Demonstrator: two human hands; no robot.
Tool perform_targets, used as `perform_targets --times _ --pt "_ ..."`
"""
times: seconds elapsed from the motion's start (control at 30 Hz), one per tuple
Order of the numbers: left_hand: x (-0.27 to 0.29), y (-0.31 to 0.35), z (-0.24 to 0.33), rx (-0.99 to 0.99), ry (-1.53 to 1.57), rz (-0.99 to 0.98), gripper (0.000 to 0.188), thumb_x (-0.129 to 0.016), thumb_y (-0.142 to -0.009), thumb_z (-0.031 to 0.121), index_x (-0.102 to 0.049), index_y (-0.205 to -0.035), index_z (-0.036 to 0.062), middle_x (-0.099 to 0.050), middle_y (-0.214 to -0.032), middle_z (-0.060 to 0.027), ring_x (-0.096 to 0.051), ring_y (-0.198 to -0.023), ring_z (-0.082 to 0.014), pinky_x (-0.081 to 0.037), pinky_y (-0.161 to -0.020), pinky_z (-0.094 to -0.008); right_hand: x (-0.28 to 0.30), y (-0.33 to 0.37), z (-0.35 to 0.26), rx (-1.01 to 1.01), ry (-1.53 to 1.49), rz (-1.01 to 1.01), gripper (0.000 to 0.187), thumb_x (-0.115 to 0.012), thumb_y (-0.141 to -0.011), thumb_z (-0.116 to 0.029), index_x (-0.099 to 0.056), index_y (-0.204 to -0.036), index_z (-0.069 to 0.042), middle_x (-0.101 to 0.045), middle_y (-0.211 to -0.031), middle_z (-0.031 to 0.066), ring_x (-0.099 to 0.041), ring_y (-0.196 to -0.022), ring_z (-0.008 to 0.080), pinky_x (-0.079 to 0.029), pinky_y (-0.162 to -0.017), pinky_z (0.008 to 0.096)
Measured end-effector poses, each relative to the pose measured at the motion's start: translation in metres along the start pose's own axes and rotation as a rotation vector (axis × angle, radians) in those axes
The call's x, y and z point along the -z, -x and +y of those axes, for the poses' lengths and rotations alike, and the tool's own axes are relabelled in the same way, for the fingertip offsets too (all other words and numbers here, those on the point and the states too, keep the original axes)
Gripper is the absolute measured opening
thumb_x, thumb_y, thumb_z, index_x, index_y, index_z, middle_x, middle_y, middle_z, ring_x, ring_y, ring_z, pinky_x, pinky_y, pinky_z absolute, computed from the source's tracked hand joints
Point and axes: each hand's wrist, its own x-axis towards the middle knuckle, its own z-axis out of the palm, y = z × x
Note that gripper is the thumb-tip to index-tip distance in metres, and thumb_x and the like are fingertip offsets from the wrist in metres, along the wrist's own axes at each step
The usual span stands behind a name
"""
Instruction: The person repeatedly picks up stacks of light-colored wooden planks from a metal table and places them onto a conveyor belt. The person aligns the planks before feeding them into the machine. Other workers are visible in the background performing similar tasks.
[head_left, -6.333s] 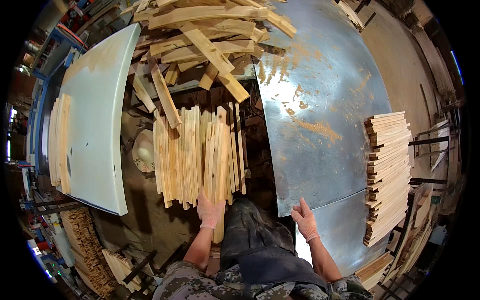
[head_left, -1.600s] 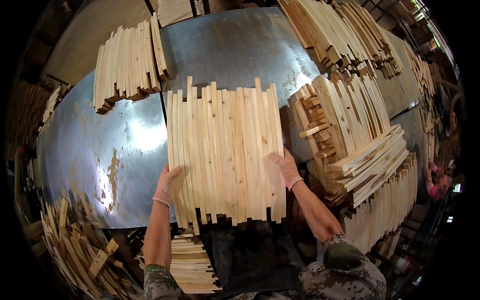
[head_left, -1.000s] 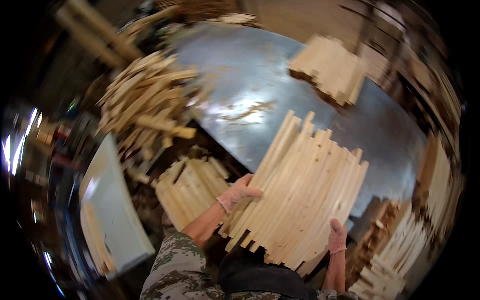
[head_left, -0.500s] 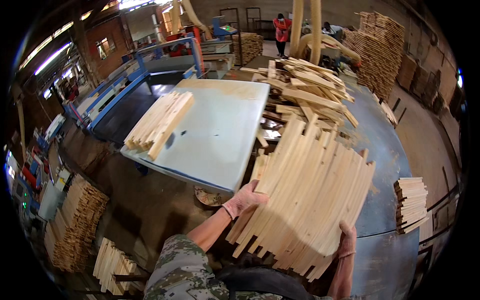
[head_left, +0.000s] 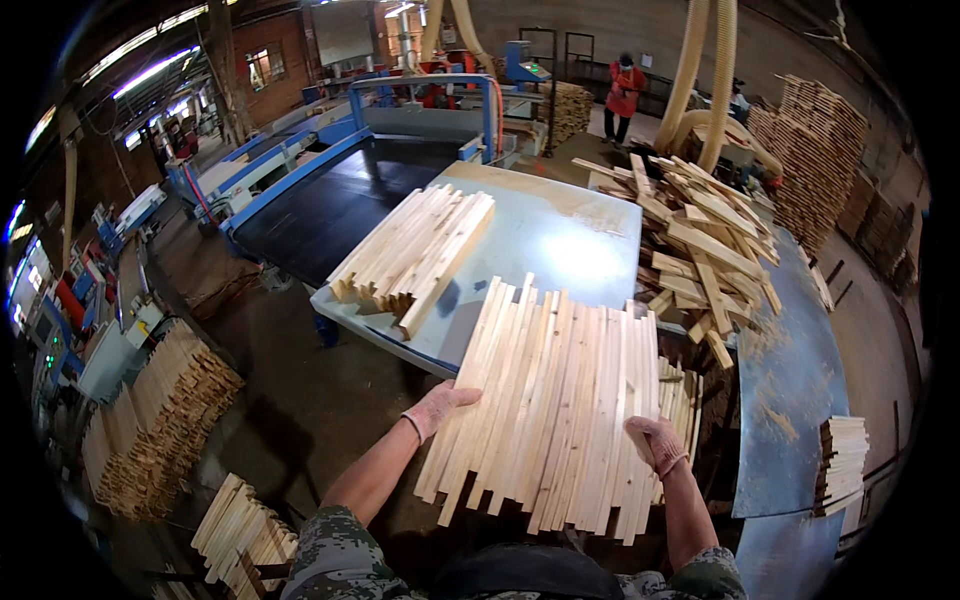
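A wide batch of pale wooden strips (head_left: 550, 400), laid side by side with uneven ends, is held between my gloved hands. My left hand (head_left: 441, 408) grips its left edge, thumb over the top. On the opposite edge my right hand (head_left: 657, 443) is closed the same way. The far ends of the strips reach over the near edge of a pale tabletop (head_left: 560, 225); whether they touch it I cannot tell. A smaller group of strips (head_left: 415, 250) lies on that tabletop, left of the batch. More strips (head_left: 682, 400) show beneath and beside my right hand.
Beyond the tabletop is a machine with a black belt (head_left: 320, 205) and blue frame. Loose offcuts (head_left: 705, 235) are heaped at the right, beside a grey metal table (head_left: 790, 400). Stacked strips (head_left: 165, 430) stand at left. A person in red (head_left: 624, 95) stands far back.
Both hands have carried the batch of strips leftward, away from the grey metal table and to the pale tabletop's near edge. My view has turned left.
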Motion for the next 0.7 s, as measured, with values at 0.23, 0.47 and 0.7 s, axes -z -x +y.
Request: perform_targets --times 0.23,0.47,0.7 --pt "-0.001 -0.093 0.066 0.019 -0.142 0.028 0.091 -0.074 -0.096 0.045 -0.036 -0.158 -0.0103 -0.056 -0.151 -0.0244 -0.063 -0.129 -0.0297 -0.054 -0.105 -0.0415 -0.005 -0.079 -0.010 0.032 0.049 0.106 0.026 -0.080 -0.085 -0.023 -0.081 -0.099 0.000 -0.077 -0.092 0.0085 -0.072 -0.080 0.0217 -0.058 -0.076 0.0365" --pt "-0.008 -0.201 0.187 0.217 -1.105 0.048 0.110 -0.065 -0.094 0.070 -0.029 -0.163 -0.0082 -0.051 -0.156 -0.0286 -0.055 -0.142 -0.0369 -0.049 -0.113 -0.0476 -0.031 -0.157 -0.050 0.091 0.048 0.238 0.024 -0.079 -0.086 -0.017 -0.080 -0.101 0.001 -0.077 -0.094 0.0091 -0.073 -0.082 0.0224 -0.059 -0.082 0.0364" --pt "0.016 -0.246 0.215 -0.407 -1.356 0.241 0.097 -0.070 -0.092 0.066 -0.045 -0.157 -0.0014 -0.051 -0.155 -0.0259 -0.046 -0.148 -0.0395 -0.040 -0.122 -0.0487 -0.087 -0.210 -0.089 0.057 0.075 0.197 0.031 -0.081 -0.088 -0.015 -0.072 -0.113 0.001 -0.074 -0.096 0.0066 -0.071 -0.086 0.0195 -0.059 -0.084 0.0352"
